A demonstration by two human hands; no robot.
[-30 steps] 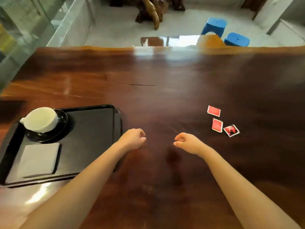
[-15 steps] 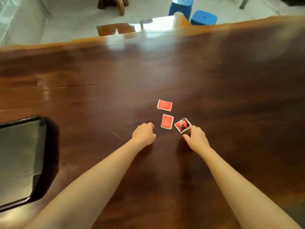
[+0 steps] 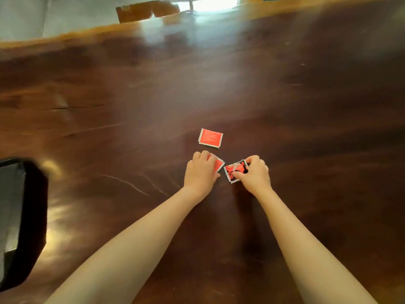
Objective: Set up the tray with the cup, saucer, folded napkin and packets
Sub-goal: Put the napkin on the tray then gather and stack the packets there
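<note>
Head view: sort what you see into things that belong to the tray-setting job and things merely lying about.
Job: far red packet; middle packet under left hand; printed packet pinched by right hand; black tray.
Lying about: brown wooden piece beyond the table.

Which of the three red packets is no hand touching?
The farthest packet, lying alone beyond both hands. The left hand holds the middle packet; the right hand pinches the black-printed packet.
</note>
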